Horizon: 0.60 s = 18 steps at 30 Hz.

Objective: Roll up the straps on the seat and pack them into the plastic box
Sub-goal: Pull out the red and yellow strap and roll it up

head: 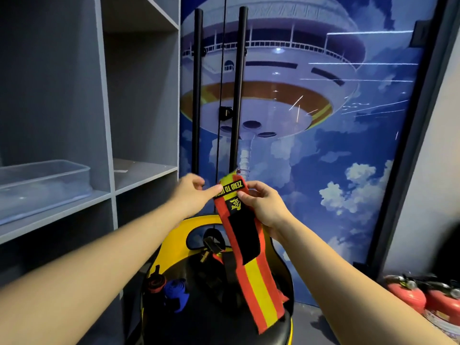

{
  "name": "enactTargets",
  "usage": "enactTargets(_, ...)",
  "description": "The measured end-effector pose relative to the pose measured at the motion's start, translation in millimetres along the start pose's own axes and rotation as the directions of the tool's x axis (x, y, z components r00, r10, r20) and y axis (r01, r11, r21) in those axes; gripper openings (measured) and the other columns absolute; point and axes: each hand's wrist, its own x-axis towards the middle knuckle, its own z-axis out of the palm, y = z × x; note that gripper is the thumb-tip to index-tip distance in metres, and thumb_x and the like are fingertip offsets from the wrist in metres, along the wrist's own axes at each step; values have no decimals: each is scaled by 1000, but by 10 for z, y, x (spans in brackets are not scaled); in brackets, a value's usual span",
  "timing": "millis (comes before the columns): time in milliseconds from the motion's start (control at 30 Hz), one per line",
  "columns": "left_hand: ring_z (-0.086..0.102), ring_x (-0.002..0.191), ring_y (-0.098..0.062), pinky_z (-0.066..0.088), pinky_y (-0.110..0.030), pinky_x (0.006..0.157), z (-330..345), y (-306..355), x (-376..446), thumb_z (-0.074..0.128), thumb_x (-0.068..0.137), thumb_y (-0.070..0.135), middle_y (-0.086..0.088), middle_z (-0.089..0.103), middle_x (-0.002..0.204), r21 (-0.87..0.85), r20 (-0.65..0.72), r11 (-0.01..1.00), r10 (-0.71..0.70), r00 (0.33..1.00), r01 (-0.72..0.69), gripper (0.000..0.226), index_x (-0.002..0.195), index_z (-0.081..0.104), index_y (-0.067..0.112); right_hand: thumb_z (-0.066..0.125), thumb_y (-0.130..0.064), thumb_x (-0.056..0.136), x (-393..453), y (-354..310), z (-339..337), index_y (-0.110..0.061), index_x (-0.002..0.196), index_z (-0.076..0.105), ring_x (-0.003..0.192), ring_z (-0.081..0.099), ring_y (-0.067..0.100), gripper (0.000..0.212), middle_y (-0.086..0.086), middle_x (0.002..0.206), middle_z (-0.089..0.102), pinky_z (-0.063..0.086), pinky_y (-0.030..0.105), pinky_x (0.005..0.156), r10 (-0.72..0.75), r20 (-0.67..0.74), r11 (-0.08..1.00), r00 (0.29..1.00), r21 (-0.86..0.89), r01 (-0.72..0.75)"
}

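1. Red, yellow and black woven strap (245, 247): my left hand (190, 195) and right hand (265, 206) pinch its labelled top end between them, while the rest hangs below my grip.
2. Below it, the black-and-yellow seat (179, 242) holds two rolled straps.
3. Rolling seems about to start; next I should curl the top end tightly downward.
4. Left of my grip, the clear plastic box (44, 183) sits on a grey shelf.

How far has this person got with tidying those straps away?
Partly there. Two rolled straps, one red-and-black and one blue, sit on the seat, so rolling has begun. The left hand and right hand pinch the top of an unrolled red-and-yellow strap. More black strapping lies on the seat. The plastic box on the shelf looks empty; packing remains.
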Motion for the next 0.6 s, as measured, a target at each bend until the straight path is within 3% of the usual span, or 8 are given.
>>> enactTargets(33,65,109,-20,48,-37,96,54,-49,-19,74,81,57,-2,73,112,-126,140,984,-111,984,129,57,119,66,15,65,-5,95,-15,15,0,-10,104,67,92,72,30,11,15,106,75,59,44,89,0,-3,999,1000,33,0)
enactTargets(100,72,99,-21,49,-42,100,164,-98,-89,70,89,47,-3,78,96,-315,316,917,-143,938,246,36,106,71,16,63,-1,95,-43,56,-2,-8,104,66,89,71,28,11,14,105,75,59,43,89,7,-10,997,1000,80,-6)
enactTargets(200,74,82,-21,60,-35,84,316,-69,-146,65,96,19,-7,78,92,-574,248,801,-28,968,170,17,110,73,13,64,-4,95,-93,109,-49,-6,104,66,86,71,24,10,15,103,75,60,36,82,9,-29,998,1000,63,-8)
enactTargets(267,75,80,-21,59,-29,71,380,-35,-193,63,97,16,-8,78,93,-609,229,782,13,973,133,19,114,72,15,67,-11,95,-135,112,-127,-8,101,68,78,71,18,7,12,95,76,57,26,67,5,-37,1000,999,23,-4)
enactTargets(333,74,79,-23,58,-33,72,442,-28,-231,62,98,15,-9,78,94,-596,237,796,44,971,109,19,113,72,17,67,-21,95,-169,100,-222,-11,97,69,70,70,14,10,5,85,75,52,22,60,-14,-52,1000,999,2,14)
enactTargets(400,74,80,-26,57,-38,73,480,-44,-269,63,97,14,-11,78,96,-587,243,803,57,968,100,20,114,72,17,67,-25,96,-184,100,-291,-10,99,69,70,70,16,15,4,85,74,53,25,60,-26,-61,999,998,-28,25)
enactTargets(500,75,75,-21,58,-28,58,486,-75,-332,64,96,16,-9,77,93,-576,288,808,56,956,127,20,116,70,17,67,-23,96,-205,140,-338,-8,104,68,68,69,18,17,4,86,73,58,35,63,-16,-63,993,998,-118,9)
enactTargets(600,73,69,-19,53,-24,49,436,-143,-355,61,98,23,-12,76,94,-575,383,791,37,923,207,22,115,70,14,66,-19,96,-240,182,-335,-9,99,67,66,68,22,11,6,82,72,56,33,56,19,-39,995,999,-93,-23)
